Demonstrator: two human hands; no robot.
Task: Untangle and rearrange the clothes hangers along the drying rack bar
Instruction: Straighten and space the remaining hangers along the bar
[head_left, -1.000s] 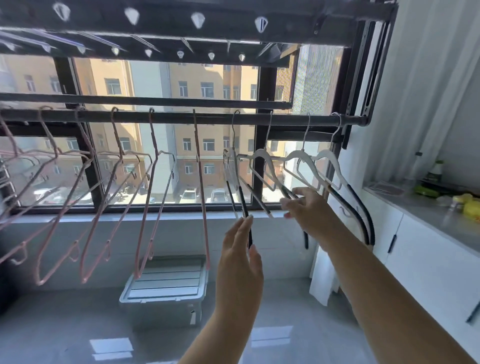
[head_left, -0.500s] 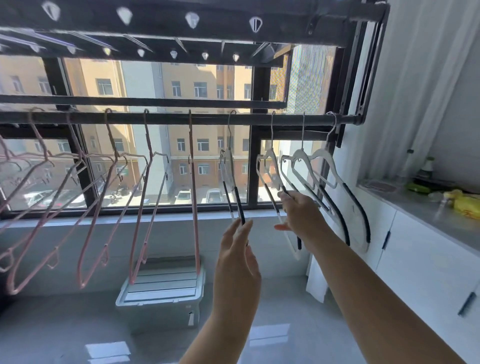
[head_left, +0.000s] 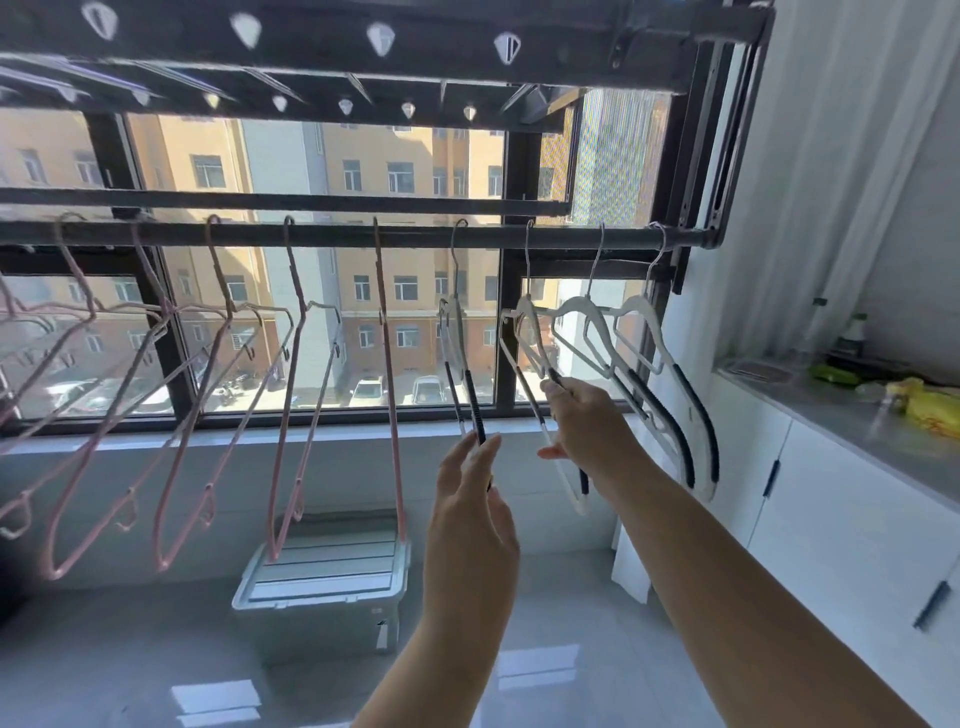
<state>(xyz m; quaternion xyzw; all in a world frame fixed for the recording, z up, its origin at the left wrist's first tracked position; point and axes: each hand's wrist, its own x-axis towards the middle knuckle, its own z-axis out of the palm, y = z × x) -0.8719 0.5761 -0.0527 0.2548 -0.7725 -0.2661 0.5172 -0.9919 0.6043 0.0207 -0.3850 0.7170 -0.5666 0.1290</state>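
Since a second ago, the white hanger (head_left: 527, 318) has slid left, clear of its two neighbours at the bar's (head_left: 332, 235) right end. Our right hand (head_left: 582, 421) pinches its arm; our left hand (head_left: 470, 509), fingers straight, touches the next hanger (head_left: 474, 400). Pink hangers (head_left: 385, 338) hang spaced; little remains, we judge. Hook up, its arms slope down towards us.

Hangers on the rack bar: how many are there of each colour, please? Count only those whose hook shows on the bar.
Pink hangers: 5
White hangers with black grips: 4
Total: 9
Not counted: pink wire cut off at the left edge.
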